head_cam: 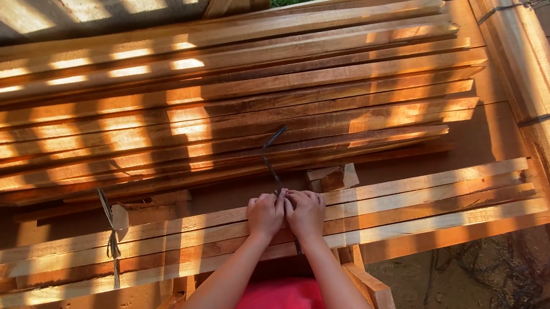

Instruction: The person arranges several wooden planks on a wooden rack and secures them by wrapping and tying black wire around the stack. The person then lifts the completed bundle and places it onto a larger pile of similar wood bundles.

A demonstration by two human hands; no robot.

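My left hand (pixel 264 214) and my right hand (pixel 305 213) are side by side, fingers closed, on top of a bundle of long wooden slats (pixel 416 206) that runs across in front of me. Both grip a dark strap (pixel 270 153) that loops up from between my hands and curls above the bundle. Further left, a pale strap (pixel 111 226) is tied around the same bundle. A small wooden offcut (pixel 333 177) lies just beyond my hands.
A large pile of loose wooden slats (pixel 227 97) fills the table behind the bundle. Another strapped bundle (pixel 546 92) runs along the right edge. Dirt ground with tangled dark straps (pixel 508 294) lies at the lower right. Short wooden blocks (pixel 369 285) sit under the bundle.
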